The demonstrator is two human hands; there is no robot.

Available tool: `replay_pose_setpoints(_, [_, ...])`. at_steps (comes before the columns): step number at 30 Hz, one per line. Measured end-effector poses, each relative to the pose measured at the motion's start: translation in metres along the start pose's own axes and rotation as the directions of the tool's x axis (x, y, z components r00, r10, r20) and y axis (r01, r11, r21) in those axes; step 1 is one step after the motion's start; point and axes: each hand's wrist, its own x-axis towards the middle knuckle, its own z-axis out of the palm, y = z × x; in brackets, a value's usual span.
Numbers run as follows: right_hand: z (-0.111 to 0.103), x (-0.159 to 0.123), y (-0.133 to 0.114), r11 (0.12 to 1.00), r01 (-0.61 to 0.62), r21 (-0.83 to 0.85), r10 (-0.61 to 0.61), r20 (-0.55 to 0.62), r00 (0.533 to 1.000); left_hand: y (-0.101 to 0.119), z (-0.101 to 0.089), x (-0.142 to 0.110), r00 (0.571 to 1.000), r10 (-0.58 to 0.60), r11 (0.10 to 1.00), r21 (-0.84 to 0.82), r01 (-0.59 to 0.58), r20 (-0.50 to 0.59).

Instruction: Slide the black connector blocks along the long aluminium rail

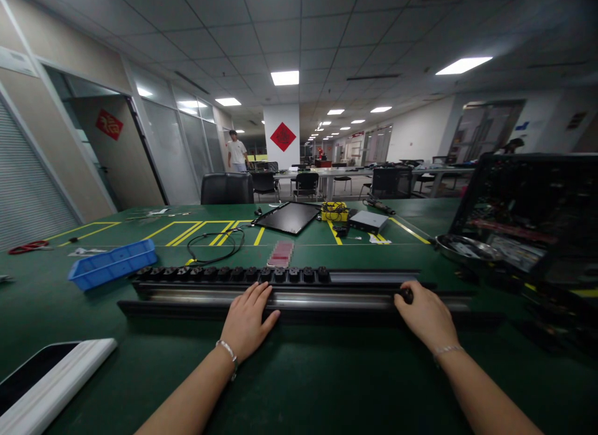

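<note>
A long rail housing [336, 300] with a shiny metal inside and dark edges lies crosswise on the green table in front of me. Along its far side runs a black strip [374, 277], its left part filled with a row of black socket-like modules [224, 274]. My left hand [246, 321] rests flat on the housing near its middle, fingers stretched toward the modules. Over the right part of the housing, my right hand [427, 318] pinches a small black piece [407, 294]. The fingers hide much of that piece.
Left of the rail sits a blue bin [112, 265]. Beyond lie a black cable [215, 248], a flat dark panel [290, 217], a yellow box [334, 210] and a grey box [369, 222]. At right stand a metal bowl [443, 251] and an open black case [532, 204]. A person [237, 151] stands far back.
</note>
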Motion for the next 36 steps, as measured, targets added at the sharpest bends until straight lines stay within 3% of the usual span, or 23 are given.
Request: replay_pose_setpoints(36, [0.0009, 0.0013, 0.0, 1.0, -0.023, 0.019, 0.022, 0.014, 1.0, -0.0026, 0.0044, -0.0003, 0.998, 0.023, 1.0, 0.0, -0.023, -0.052])
